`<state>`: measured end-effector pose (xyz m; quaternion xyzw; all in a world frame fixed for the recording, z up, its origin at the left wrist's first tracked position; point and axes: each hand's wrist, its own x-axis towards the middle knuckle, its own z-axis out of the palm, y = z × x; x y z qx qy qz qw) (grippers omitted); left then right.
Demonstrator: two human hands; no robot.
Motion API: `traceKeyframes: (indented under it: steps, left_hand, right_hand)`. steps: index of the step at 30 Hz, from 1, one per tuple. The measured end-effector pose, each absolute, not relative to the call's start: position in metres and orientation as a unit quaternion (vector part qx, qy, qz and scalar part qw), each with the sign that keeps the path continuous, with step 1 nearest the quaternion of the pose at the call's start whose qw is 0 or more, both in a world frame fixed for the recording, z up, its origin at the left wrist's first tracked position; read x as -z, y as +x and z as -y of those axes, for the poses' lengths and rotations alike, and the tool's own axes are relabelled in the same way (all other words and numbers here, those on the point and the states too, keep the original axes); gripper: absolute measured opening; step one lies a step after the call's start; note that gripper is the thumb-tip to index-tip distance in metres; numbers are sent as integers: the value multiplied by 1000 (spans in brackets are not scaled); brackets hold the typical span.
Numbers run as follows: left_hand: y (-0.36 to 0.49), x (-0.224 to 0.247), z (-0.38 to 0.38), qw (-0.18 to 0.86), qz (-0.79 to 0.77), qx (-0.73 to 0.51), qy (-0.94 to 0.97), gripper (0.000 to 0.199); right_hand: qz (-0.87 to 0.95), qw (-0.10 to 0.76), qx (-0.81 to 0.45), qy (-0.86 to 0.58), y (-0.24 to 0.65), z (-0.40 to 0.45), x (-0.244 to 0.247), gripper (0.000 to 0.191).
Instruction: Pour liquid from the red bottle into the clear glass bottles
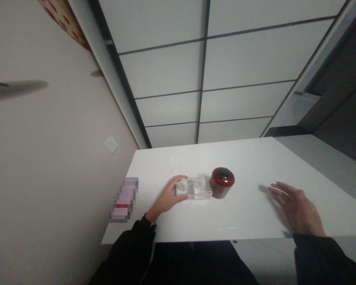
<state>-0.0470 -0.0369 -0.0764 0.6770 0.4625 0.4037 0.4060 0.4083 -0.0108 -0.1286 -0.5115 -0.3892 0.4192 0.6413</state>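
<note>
My left hand (168,195) is wrapped round the left end of a clear, glass-like container (200,189) near the middle of the white table. This container looks like two square parts side by side, with rounded shapes on top. Right beside it, seemingly touching its right end, stands a glossy dark red round container (221,185) with a dark spot on top. Off to the right, my right hand (296,206) hovers over the table with its fingers apart and nothing in it.
A pixelated pink item (124,200) lies at the left edge of the white table (243,221). Along the left runs a wall with a socket (111,145). White panelled doors (169,71) stand behind the table's far edge.
</note>
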Motion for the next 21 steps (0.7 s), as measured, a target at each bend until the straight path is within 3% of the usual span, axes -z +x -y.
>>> traceKeyframes:
  steps: [5,10,16,21]
  left_hand:
    - [-47,72,37,398,-474,-392,681,51]
    - [-46,70,36,411,-492,-378,668,52]
    - [-47,73,33,412,-488,-379,670,53]
    - [-48,74,33,425,-479,-381,667,57]
  right_hand:
    - [377,627,-421,-536,403,9,128,38]
    - [405,625,-404,-531,404,9,128,29]
    - [397,638,-408,-518,403,9,128,43]
    - [370,675,-415,-485,387,30,132,36]
